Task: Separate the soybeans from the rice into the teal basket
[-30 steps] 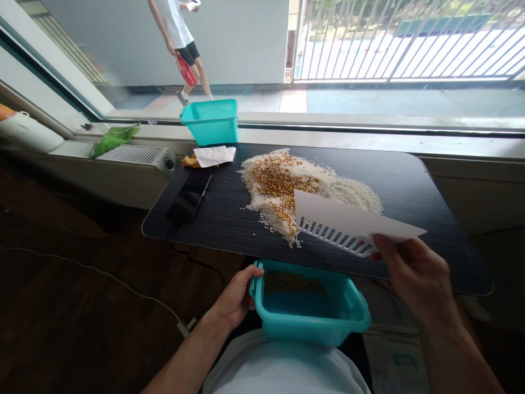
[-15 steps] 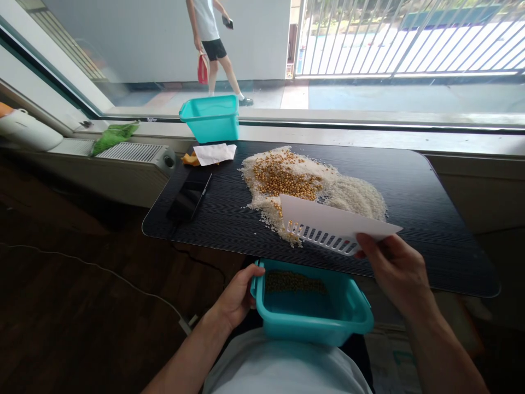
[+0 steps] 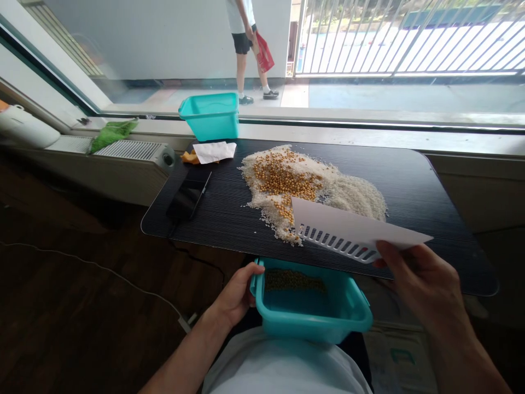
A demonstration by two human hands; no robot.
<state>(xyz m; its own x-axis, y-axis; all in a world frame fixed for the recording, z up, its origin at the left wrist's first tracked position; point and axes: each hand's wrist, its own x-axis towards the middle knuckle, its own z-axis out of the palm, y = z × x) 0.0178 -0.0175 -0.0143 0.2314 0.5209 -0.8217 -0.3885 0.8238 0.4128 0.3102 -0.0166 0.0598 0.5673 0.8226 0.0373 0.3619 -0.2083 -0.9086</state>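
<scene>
Table (image 3: 410,191): rice (image 3: 356,194) is spread on it.
Beans (image 3: 283,178): scattered on the rice.
Phone (image 3: 187,196): laid left of the rice.
Back tub (image 3: 211,119): set behind the paper (image 3: 214,152).
Scoop (image 3: 340,221): held at the rice's front right.
Front tub (image 3: 311,326): held before the table.

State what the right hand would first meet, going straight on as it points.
With the slotted white tool leading, the right hand would probably meet the mixed grain pile first; depth is unclear.

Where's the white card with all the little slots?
In the head view, right of centre: the right hand holds the card over the table, its left end by the rice.
</scene>
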